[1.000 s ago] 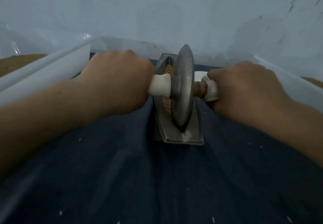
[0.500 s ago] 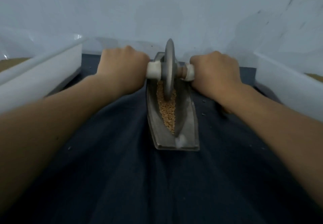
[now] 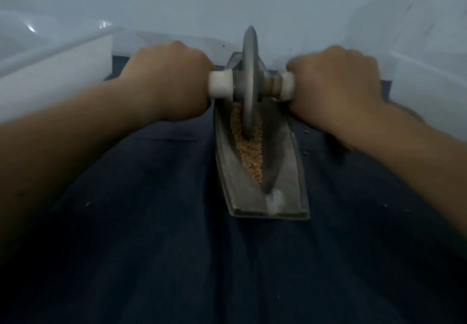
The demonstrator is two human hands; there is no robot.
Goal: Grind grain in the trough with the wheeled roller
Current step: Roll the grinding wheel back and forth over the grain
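A grey metal trough (image 3: 285,172) lies lengthwise on a dark blue cloth (image 3: 151,248), its blunt end toward me. Tan grain (image 3: 249,152) fills its groove. The wheeled roller (image 3: 249,78), a grey metal disc on an axle with white handle ends, stands upright in the far half of the trough with its rim in the grain. My left hand (image 3: 166,81) is shut on the left handle and my right hand (image 3: 333,83) is shut on the right handle. The far tip of the trough is hidden behind the disc.
A white plastic bin edge (image 3: 55,63) runs along the left and another white bin wall (image 3: 427,91) stands at the right. A pale wall rises right behind the trough. A few stray grains lie on the cloth.
The roller moved from the near end of the trough to the far half, uncovering the grain near me. Both hands went forward with it and kept their grip.
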